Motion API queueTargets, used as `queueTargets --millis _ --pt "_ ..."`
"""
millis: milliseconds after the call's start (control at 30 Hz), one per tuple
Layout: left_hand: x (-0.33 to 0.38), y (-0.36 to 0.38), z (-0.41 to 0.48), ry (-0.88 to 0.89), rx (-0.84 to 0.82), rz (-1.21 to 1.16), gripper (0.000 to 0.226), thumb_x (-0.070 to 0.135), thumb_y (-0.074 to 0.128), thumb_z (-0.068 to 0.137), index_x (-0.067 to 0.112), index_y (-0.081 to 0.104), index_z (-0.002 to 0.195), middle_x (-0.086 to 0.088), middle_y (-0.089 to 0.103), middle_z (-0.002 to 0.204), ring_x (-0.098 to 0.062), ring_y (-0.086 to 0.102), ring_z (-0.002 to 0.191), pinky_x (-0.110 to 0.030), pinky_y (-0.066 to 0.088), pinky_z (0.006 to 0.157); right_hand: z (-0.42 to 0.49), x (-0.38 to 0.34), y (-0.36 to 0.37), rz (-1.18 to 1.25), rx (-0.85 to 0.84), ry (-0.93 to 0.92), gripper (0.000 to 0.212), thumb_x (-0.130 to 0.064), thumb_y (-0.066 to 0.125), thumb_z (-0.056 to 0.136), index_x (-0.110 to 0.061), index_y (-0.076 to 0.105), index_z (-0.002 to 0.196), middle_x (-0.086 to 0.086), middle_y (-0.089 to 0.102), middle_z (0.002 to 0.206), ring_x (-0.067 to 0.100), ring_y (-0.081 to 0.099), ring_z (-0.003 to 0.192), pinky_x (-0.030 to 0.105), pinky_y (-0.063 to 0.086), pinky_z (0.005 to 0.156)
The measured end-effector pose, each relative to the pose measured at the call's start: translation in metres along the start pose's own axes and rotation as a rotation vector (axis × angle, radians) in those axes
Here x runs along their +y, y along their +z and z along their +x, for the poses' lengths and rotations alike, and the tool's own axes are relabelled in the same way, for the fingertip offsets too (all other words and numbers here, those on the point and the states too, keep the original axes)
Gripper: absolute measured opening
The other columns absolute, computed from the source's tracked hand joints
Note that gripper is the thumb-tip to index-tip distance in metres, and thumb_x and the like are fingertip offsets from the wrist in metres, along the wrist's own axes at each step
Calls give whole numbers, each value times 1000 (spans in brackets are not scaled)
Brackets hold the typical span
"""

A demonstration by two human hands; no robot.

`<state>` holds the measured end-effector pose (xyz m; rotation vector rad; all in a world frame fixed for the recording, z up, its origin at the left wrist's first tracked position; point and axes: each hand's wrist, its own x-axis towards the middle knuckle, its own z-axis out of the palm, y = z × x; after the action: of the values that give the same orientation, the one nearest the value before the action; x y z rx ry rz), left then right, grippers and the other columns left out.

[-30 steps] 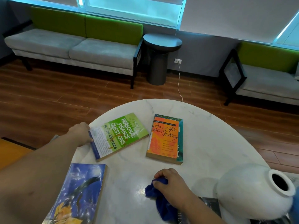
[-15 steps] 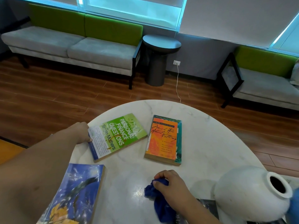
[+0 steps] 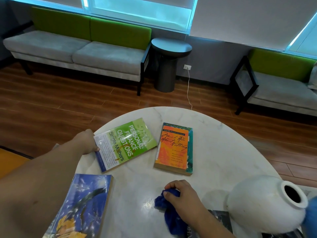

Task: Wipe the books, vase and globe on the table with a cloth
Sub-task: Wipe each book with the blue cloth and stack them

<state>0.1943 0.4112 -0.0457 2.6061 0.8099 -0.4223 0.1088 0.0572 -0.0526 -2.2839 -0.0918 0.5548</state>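
Closest in, a blue book [image 3: 82,206] lies flat on the white table [image 3: 223,152]. Next to it the right hand [image 3: 185,198] is curled tight round a bunched blue cloth [image 3: 171,215], which touches the table top. The white vase [image 3: 264,203] lies on its side at the right, partly on a dark book [image 3: 221,219]. Farther back, the left hand [image 3: 87,143] holds the edge of the green book [image 3: 127,143] with its thumb on the cover. The orange book [image 3: 173,148] lies apart, on top of another book. Past the table stand a round side table [image 3: 169,48] and a grey-and-green sofa [image 3: 77,48].
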Motion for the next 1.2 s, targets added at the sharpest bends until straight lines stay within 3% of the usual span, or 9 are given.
queueTargets --millis 100,233,367,500,600,733,867,1100,1200 --pt "-7 3 -3 4 65 -237 48 9 74 81 4 48 121 -19 57 114 -32 56 98 -41 50 82 -5 -2 -3 23 12 3 7 -26 64 88 -30 63 93 -11 52 106 -1 54 93 2 37 73" --pt "-4 3 -20 -50 62 -757 34 -2 56 92 9 45 122 -19 50 112 -34 55 96 -46 55 68 -14 -3 -8 60 17 34 5 -28 64 88 -31 62 92 -12 51 106 1 54 94 6 39 74" --pt "-7 5 -41 -82 -9 -1020 28 -4 43 98 8 42 123 -19 49 115 -31 56 88 -51 51 79 -23 -2 -11 76 33 42 5 -28 64 88 -31 63 92 -11 52 106 1 54 94 9 40 80" --pt "-24 1 -66 -100 -2 -1155 26 -3 41 99 6 42 123 -18 51 114 -24 58 77 -47 49 79 -31 -7 -13 110 60 30 4 -26 65 88 -29 64 91 -11 53 106 0 54 94 5 37 73" --pt "-43 -7 -95 -95 -18 -1210 23 -1 41 100 8 42 121 -18 56 107 -25 58 80 -41 54 65 -36 -10 -18 191 118 32 5 -24 67 87 -28 65 90 -9 55 106 2 56 94 6 39 74" --pt "-57 -9 -144 -100 -49 -1188 21 -1 41 99 8 43 118 -17 59 93 -30 59 79 -38 57 53 -39 -17 -30 373 210 77 5 -23 67 87 -26 67 90 -5 65 101 11 63 91 24 49 74" --pt "-65 5 -184 -78 -150 -1110 20 1 44 99 8 50 117 -21 64 95 -35 63 84 -43 52 65 -42 -24 -44 478 255 94 4 -19 64 89 -19 68 89 -1 72 89 16 68 82 27 49 61" --pt "-53 52 -206 -20 -253 -1041 20 2 47 98 10 51 116 -29 65 102 -34 63 81 -40 54 62 -48 -17 -50 450 295 134 8 -17 65 88 -19 69 82 0 72 87 20 67 85 39 54 78" --pt "-44 72 -211 -8 -218 -979 23 -1 50 96 12 53 115 -20 64 95 -33 63 82 -39 56 61 -49 -8 -46 346 311 131 3 -19 65 88 -20 68 87 0 69 96 18 64 89 38 53 82"
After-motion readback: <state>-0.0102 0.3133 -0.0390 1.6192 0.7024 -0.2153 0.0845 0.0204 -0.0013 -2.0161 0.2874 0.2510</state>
